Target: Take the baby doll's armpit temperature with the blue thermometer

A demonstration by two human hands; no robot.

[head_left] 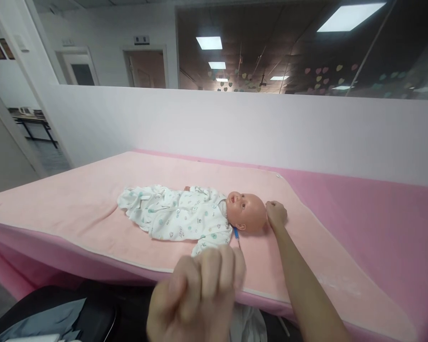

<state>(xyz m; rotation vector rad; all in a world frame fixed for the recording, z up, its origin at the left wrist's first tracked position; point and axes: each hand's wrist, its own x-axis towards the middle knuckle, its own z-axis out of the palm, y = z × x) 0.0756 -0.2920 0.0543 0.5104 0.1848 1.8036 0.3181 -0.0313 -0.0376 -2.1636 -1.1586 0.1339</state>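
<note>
A baby doll (248, 211) lies on its back on a peach blanket (92, 190), its head to the right. It wears a white patterned gown (178, 213). My right hand (277, 213) is closed beside the top of the doll's head, touching or nearly touching it; its fingers hide whatever may be inside. Close to the camera, my left hand (203, 289) is raised in a fist, slightly blurred, below the doll's shoulder. Its contents are hidden. A small blue strip (236, 232) with a thin line lies by the doll's neck.
Pink cloth (342, 204) shows under the blanket, at the right and along the near edge. A white partition (235, 123) with glass above it stands behind. A black chair (96, 308) with grey cloth is at lower left. A dark table (35, 119) stands beyond a doorway.
</note>
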